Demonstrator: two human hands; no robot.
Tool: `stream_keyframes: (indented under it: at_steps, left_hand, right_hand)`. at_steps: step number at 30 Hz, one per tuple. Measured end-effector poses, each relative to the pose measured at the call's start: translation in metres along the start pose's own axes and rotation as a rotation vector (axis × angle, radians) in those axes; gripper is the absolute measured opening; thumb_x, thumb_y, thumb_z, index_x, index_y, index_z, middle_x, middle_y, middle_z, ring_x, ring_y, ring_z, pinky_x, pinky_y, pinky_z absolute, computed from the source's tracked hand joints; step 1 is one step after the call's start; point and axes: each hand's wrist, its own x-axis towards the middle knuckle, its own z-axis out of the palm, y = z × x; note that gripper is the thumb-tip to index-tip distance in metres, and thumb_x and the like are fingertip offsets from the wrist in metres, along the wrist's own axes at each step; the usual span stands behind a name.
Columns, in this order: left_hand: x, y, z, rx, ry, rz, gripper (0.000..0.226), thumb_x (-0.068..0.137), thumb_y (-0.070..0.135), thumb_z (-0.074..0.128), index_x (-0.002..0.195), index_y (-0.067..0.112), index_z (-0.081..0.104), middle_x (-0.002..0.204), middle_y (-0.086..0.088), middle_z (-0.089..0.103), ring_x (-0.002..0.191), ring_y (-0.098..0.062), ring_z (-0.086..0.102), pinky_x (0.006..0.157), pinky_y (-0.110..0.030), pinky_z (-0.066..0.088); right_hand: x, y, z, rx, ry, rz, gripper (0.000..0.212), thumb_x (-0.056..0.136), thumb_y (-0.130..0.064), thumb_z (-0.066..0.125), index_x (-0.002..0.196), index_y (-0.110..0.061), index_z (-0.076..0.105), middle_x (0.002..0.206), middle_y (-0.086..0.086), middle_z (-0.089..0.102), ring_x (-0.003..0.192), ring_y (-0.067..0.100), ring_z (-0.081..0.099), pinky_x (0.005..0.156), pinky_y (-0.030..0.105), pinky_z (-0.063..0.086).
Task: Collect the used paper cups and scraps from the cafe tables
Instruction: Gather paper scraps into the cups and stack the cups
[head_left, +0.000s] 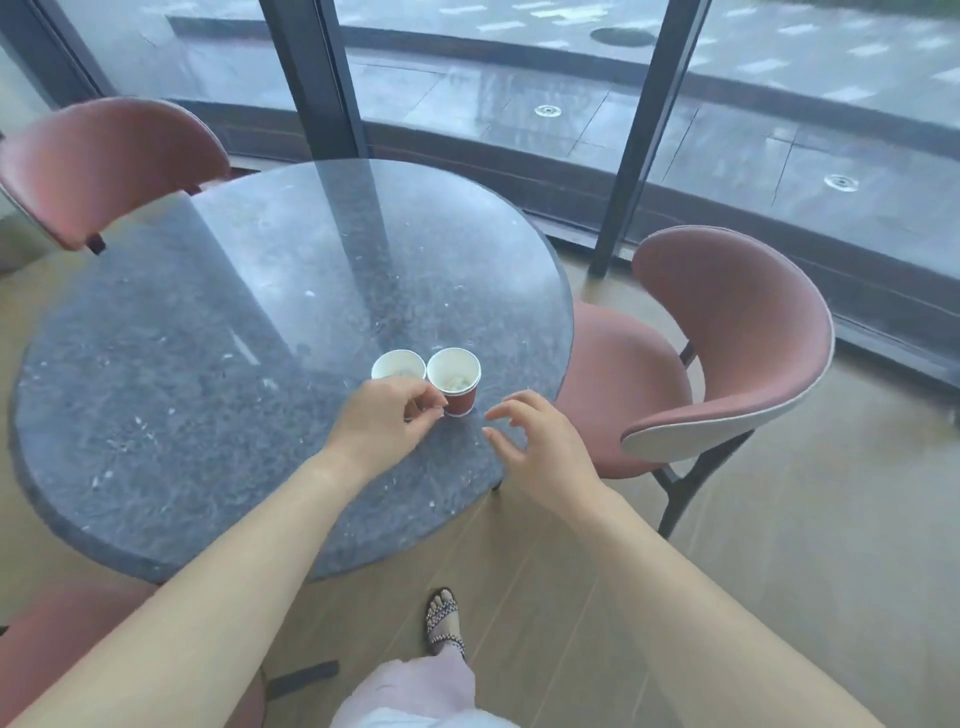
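Cups (453, 382) (two, touching) on table (182, 364); left hand (384, 421) pinching one, right hand (535, 441) open, empty

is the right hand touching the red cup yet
Apart. The head view shows bare table between the open right hand and the red cup; its fingertips stop short of the cup's side.

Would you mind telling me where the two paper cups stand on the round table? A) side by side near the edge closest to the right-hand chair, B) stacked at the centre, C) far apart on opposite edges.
A: the two paper cups stand upright, rims touching, toward the round table's right side, just beyond the left hand.
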Motion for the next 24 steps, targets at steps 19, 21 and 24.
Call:
stream_keyframes:
  at_steps: [19,21,24]
  left_hand:
    - [0.084,-0.093,0.029,0.090,-0.373,-0.059,0.013,0.084,0.036,0.060,0.091,0.025,0.061,0.094,0.011,0.063,0.087,-0.013,0.058,0.075,-0.027,0.046]
    - [0.090,-0.093,0.030,0.154,-0.420,-0.035,0.017,0.082,0.035,0.062,0.093,0.023,0.060,0.095,0.009,0.062,0.088,-0.015,0.058,0.075,-0.028,0.046]
    - [0.100,-0.088,0.032,0.206,-0.439,0.009,0.013,0.083,0.025,0.058,0.095,0.020,0.059,0.096,0.004,0.065,0.091,-0.022,0.059,0.075,-0.031,0.047]
  right_hand:
    - [0.109,0.034,0.070,-0.494,-0.327,-0.006,0.020,0.083,-0.018,0.053,0.103,-0.018,0.057,0.116,-0.001,0.052,0.112,0.023,0.042,0.091,0.032,0.029]
    - [0.111,0.037,0.068,-0.484,-0.326,0.020,0.019,0.083,-0.015,0.051,0.100,-0.016,0.060,0.113,0.000,0.054,0.109,0.024,0.044,0.088,0.032,0.030]
    - [0.114,0.038,0.060,-0.445,-0.297,0.056,0.018,0.085,-0.017,0.049,0.099,-0.015,0.062,0.111,0.001,0.056,0.105,0.025,0.046,0.085,0.034,0.033]
